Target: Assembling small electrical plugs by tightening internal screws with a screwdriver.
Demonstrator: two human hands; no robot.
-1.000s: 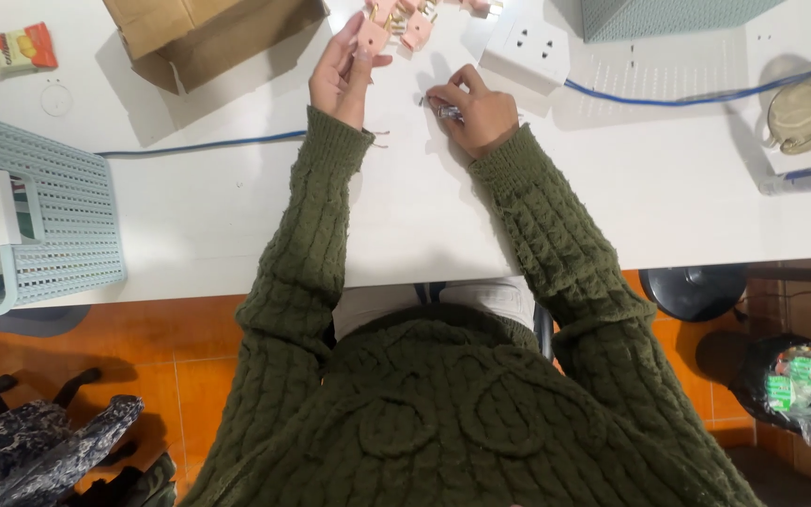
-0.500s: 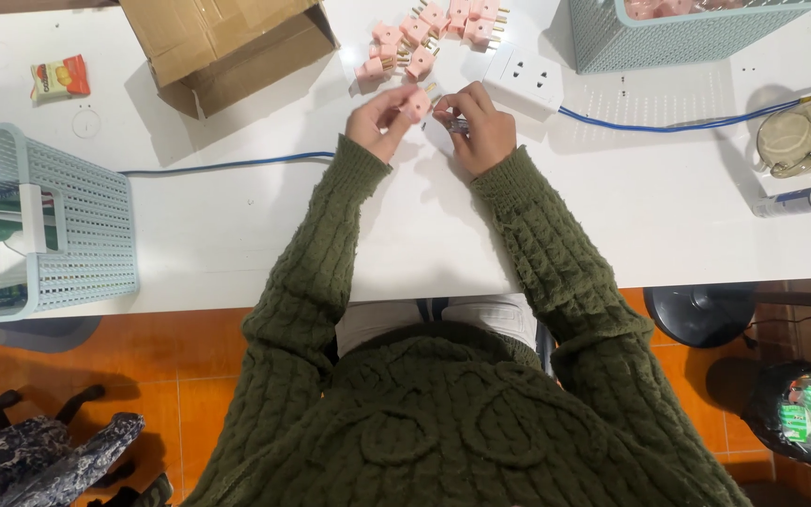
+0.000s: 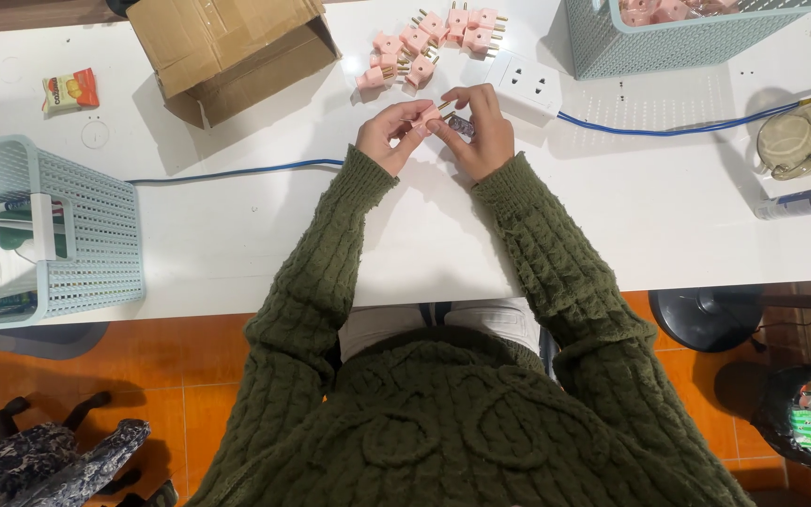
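My left hand (image 3: 389, 134) pinches a small pink plug adapter (image 3: 432, 115) with brass pins, just above the white table (image 3: 237, 235). My right hand (image 3: 481, 131) meets it from the right, fingers curled around a small dark object (image 3: 462, 125) that I cannot make out. Both hands touch at the fingertips. Behind them lies a loose heap of several more pink plug adapters (image 3: 429, 38). A white power strip (image 3: 527, 86) with a blue cable (image 3: 687, 127) sits just right of my hands.
An open cardboard box (image 3: 237, 52) stands at the back left. A light blue mesh basket (image 3: 687, 33) holds pink parts at the back right; another basket (image 3: 77, 235) sits at the left edge. A snack packet (image 3: 69, 91), a ceramic teapot (image 3: 800, 141) and a white tube (image 3: 804, 202) lie around.
My left hand pulled back from the heap with one pink adapter, and both hands came together in front of the power strip. The camera view shifted down.
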